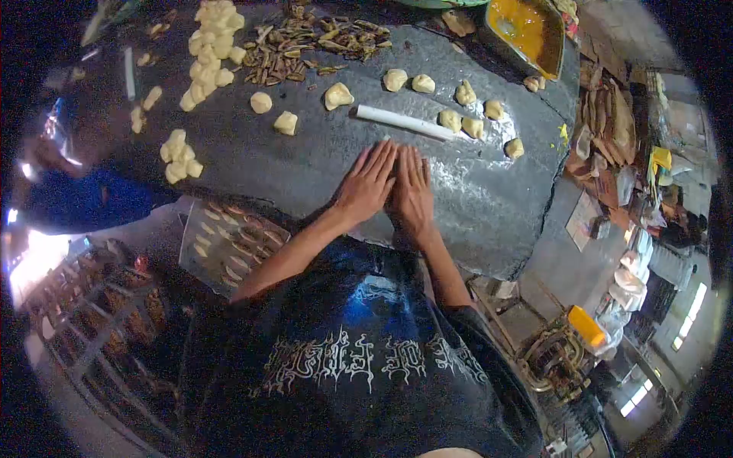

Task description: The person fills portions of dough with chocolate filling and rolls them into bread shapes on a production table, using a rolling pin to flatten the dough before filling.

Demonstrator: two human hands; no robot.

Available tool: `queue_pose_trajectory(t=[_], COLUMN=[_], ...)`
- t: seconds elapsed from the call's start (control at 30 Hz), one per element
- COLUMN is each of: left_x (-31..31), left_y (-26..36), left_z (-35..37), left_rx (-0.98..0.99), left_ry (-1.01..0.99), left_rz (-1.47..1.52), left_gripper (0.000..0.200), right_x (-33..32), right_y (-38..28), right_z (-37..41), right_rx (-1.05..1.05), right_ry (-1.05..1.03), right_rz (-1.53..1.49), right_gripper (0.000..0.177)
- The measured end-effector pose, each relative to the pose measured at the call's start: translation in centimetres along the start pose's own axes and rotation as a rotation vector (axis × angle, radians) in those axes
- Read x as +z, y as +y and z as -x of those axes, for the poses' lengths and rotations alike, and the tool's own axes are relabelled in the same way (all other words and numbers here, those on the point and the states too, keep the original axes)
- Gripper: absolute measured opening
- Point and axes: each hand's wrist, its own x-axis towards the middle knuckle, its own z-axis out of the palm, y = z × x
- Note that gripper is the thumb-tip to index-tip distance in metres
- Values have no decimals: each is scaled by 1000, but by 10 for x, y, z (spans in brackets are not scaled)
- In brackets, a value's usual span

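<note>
My left hand [368,185] and my right hand [413,188] lie palm down side by side on the dark worktop [489,198], fingers stretched out and thumbs close together. Whatever may be under the palms is hidden. A tiny pale bit shows at the left fingertips. Just beyond them rests a white rolling rod [405,122], slanting down to the right. Small dough balls [450,120] sit around its right end, and others, such as a flattened dough piece [338,96], are scattered to its left.
At the back lie a heap of brown strips [305,46] and a pile of dough lumps [210,49]. A tray of orange liquid [527,34] stands back right. Below the left edge is a tray of shaped dough pieces [229,248]. Another person's blue clothing [92,198] shows at left.
</note>
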Motion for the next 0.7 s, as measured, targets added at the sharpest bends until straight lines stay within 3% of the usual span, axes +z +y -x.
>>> queue_pose_trajectory(t=[0.23, 0.33, 0.43, 0.47, 0.57, 0.67, 0.7], left_x=[-19, -31, -29, -27, -35, -35, -31], left_y=[-50, -57, -63, -64, -56, -41, -36], left_z=[-78, -72, -50, -42, -23, -4, 2], left_rx=[-38, -1, -33, -41, -65, -119, -137], left_ry=[100, 119, 138, 141, 148, 184, 199], left_rz=[-57, 130, 243, 268, 243, 249, 267], left_gripper=[75, 69, 60, 58, 54, 50, 49], right_x=[-30, -33, -39, -37, -24, -56, -54], right_y=[7, 6, 7, 15, 42, 48, 60], right_z=[-65, -56, -58, -60, -66, -59, -43], right_rx=[115, 107, 146, 24, 10, 129, 210], right_ry=[20, 146, 7, 79, 1, -287, -292], right_rz=[104, 31, -2, 10, -101, -246, -427], right_gripper=[69, 64, 61, 56, 35, 18, 19])
